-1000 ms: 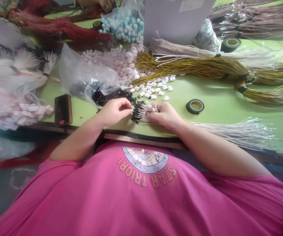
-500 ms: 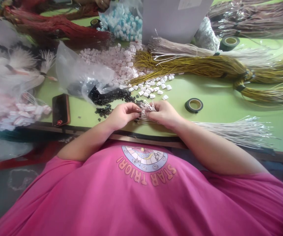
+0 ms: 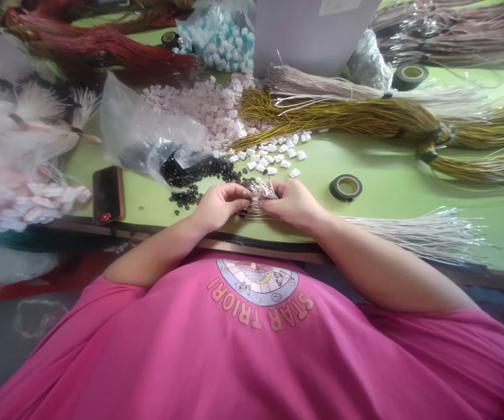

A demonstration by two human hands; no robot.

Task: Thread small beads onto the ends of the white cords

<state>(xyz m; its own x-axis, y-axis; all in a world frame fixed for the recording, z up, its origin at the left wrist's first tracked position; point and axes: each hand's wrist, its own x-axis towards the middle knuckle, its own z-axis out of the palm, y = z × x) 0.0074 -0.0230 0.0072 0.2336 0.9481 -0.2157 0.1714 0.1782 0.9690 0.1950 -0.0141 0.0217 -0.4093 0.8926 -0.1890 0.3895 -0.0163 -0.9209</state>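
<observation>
A bundle of white wires [image 3: 403, 230] runs along the table's near edge, passing under my right forearm. My right hand [image 3: 296, 203] is closed around the bundle close to its left ends, which fan out between my hands. At those ends, my left hand [image 3: 220, 205] has thumb and fingertips pinched together; what sits between them is too small to make out. Small black connector pieces [image 3: 185, 197] lie loose just left of and behind my left hand. White connector housings [image 3: 270, 156] are scattered beyond both hands.
A roll of black tape [image 3: 346, 187] lies right of my hands. Yellow wire bundles [image 3: 366, 119] stretch across behind it. A phone [image 3: 108, 194] lies at left, near clear plastic bags [image 3: 129, 119]. At the back are a grey box [image 3: 308, 38] and red wires [image 3: 98, 46].
My hands stay almost in place, still at the wire ends, with only slight finger movement. The other person's hand at the top edge has gone out of view.
</observation>
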